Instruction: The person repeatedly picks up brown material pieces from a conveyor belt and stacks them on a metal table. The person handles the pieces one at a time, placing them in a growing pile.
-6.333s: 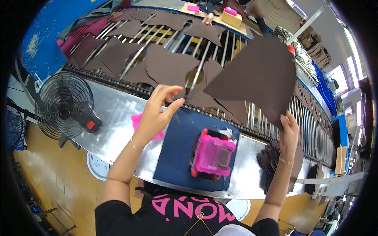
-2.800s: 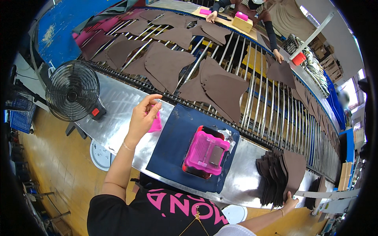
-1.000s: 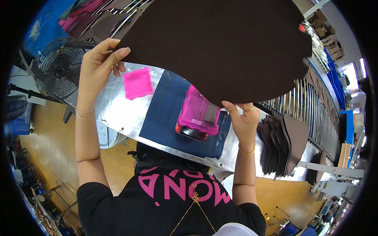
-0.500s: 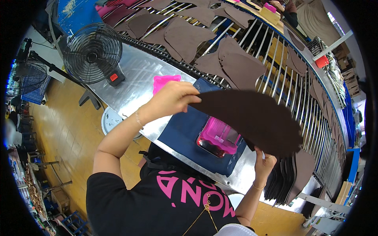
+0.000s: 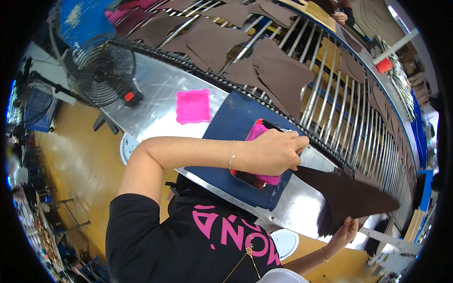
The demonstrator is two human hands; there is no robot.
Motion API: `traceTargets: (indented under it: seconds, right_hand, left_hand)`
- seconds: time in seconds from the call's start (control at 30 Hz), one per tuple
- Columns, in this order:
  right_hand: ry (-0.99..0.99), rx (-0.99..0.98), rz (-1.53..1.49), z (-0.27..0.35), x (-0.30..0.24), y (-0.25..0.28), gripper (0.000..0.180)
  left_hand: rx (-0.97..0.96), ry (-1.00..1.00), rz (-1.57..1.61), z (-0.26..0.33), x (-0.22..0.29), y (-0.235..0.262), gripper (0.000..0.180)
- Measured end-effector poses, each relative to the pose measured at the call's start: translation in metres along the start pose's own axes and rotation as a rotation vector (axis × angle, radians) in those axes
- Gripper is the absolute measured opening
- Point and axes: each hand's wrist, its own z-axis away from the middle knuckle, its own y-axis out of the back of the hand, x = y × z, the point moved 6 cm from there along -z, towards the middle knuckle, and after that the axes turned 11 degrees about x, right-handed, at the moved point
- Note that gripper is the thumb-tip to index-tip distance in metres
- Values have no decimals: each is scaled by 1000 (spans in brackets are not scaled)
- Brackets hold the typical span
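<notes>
A large dark brown cut sheet (image 5: 349, 195) hangs over the right end of the metal table (image 5: 155, 101), above a stack of similar sheets whose edge shows at the stack (image 5: 324, 222). My left hand (image 5: 276, 153) reaches across my body and grips the sheet's left corner, right over a pink and black device (image 5: 257, 134). That device lies on a dark blue mat (image 5: 231, 122). My right hand (image 5: 344, 231) holds the sheet's lower edge from underneath.
A pink square pad (image 5: 192, 105) lies on the table left of the mat. A black floor fan (image 5: 101, 70) stands at the left. Behind the table runs a rod conveyor (image 5: 330, 94) carrying brown pieces (image 5: 278, 75). Another person's hand (image 5: 340, 18) shows far back.
The brown sheet, held up close to the camera a second ago, has come down and to the right over the stack. My left hand has swung right across the pink device.
</notes>
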Motion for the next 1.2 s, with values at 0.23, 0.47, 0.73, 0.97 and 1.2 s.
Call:
traceTargets:
  seconds: [0.23,0.47,0.73,0.97,1.2]
  right_hand:
    - [-248,120,-196,-70,27,-29,35]
    - [-104,52,94,-172,94,-124,37]
    - [-397,-53,246,-226,190,-179,33]
    - [-285,-85,631,-236,234,-179,40]
    - [0,153,290,-154,39,-121,35]
  left_hand:
    - [292,266,52,-13,-24,51,24]
    - [538,625,75,52,-71,111,29]
    - [653,802,-52,122,-92,134,33]
    - [653,878,-28,130,-103,130,36]
    - [612,852,86,119,-116,113,37]
